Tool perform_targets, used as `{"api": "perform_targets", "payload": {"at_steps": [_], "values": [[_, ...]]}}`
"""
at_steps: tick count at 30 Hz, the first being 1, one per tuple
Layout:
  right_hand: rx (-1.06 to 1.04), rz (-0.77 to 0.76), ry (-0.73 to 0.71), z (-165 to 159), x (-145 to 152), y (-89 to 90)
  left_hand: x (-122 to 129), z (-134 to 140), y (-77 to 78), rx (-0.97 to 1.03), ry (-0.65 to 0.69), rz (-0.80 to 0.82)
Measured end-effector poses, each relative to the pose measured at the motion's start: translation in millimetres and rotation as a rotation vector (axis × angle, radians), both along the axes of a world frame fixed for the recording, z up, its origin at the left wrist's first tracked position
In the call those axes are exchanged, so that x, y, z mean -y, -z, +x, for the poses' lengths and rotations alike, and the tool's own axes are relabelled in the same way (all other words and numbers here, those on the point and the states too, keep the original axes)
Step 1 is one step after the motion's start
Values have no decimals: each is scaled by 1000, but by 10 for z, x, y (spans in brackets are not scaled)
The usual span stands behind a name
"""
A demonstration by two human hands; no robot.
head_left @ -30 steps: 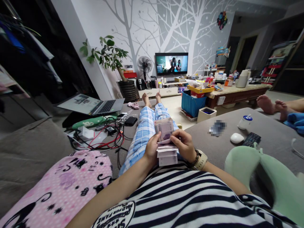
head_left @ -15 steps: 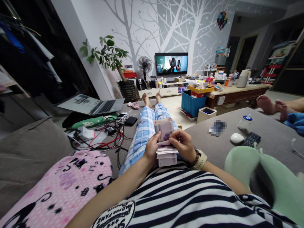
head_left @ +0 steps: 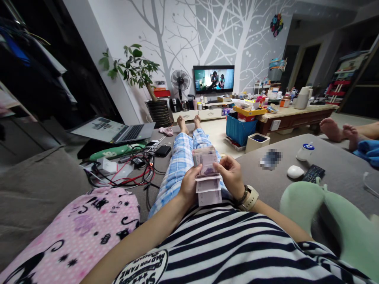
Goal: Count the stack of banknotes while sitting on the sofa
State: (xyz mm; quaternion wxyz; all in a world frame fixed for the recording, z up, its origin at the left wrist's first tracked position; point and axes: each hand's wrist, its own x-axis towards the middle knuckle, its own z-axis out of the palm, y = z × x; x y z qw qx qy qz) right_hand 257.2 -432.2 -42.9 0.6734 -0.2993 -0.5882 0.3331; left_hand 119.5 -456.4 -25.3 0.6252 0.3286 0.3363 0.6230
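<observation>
A stack of banknotes [head_left: 207,161] is held over my lap, above blue plaid trousers [head_left: 170,179]. My left hand [head_left: 189,182] is closed around the stack's left side, its thumb lying across the notes. At the right edge, my right hand [head_left: 230,176] pinches the stack with thumb against curled fingers; a pale watch [head_left: 251,197] and a dark bracelet circle that wrist. Several notes are folded down toward my striped shirt [head_left: 225,240], overlapping in steps below the upright part of the stack.
To the left lie an open laptop [head_left: 114,130], tangled cables [head_left: 139,165] and a pink cushion [head_left: 97,221]. On the sofa at right are a white mouse [head_left: 295,172], a keyboard [head_left: 314,173], a lidded cup [head_left: 305,152] and a green neck pillow [head_left: 302,201]. Another person's feet [head_left: 333,129] rest beyond.
My right hand has moved up and slightly right along the stack's edge. The note it was bending down now lies lower, and the folded notes hang more spread out.
</observation>
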Motion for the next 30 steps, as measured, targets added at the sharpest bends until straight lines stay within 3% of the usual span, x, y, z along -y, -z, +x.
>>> {"api": "perform_targets", "payload": {"at_steps": [9, 30], "values": [[-7, -76, 23, 11, -137, 83, -16, -2, 33, -10, 31, 20], [45, 80, 24, 29, 16, 3, -34, 22, -8, 35, -25, -7]]}}
